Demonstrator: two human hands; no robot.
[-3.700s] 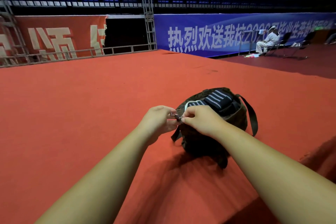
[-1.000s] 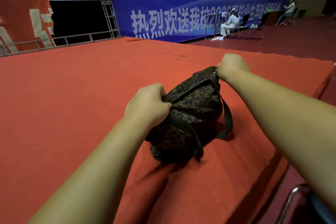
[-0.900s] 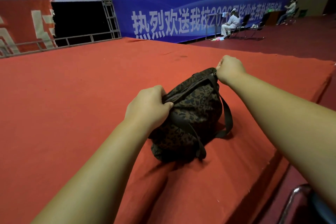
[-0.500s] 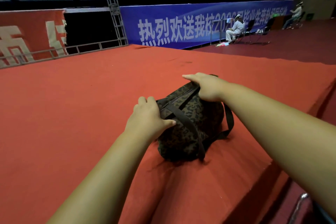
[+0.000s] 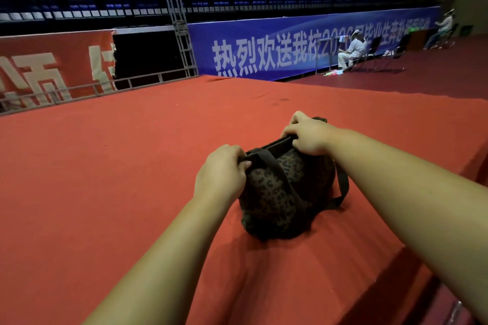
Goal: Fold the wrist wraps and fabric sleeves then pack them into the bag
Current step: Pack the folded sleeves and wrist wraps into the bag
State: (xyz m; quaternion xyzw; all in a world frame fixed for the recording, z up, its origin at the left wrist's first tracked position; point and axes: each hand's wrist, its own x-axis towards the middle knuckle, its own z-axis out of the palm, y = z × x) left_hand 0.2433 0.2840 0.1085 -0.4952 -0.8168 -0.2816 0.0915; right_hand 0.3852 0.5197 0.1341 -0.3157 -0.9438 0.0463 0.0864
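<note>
Head view, looking down on a dark leopard-print bag (image 5: 277, 192) sat on the red carpeted platform (image 5: 105, 179), near the platform's right-hand drop-off. Gripped at both ends of the top seam. Left hand (image 5: 221, 174) on the near end, fingers curled over the edge, thumb pressed on top. Right hand (image 5: 309, 137) on the far end, fingers curled, pinching the top edge. Neither hand slack or flat. Dark strap (image 5: 343, 185) looped out on the bag's right side, lying on the carpet.

No wrist wraps or fabric sleeves in sight anywhere on the carpet; presumably packed inside already, can't confirm. Looks drawn closed along the top between the two hands; can't spot the zip pull, so can't say whether shut all the way.

Judged as the closing-up step, very end of the task. To do it well:
- Use the left grip as the anchor and pull the seam taut and straight.
- Check for fabric poking into the track before running the pull.
- Run it right to the end stop, not partway.
- Hold any strap webbing clear of the seam.
- Press down on the top if the contents bulge.
- Avoid dragging the bag toward the right-hand edge.

Blue banner (image 5: 290, 45) and seated person (image 5: 353, 50) well apart, irrelevant.
</note>
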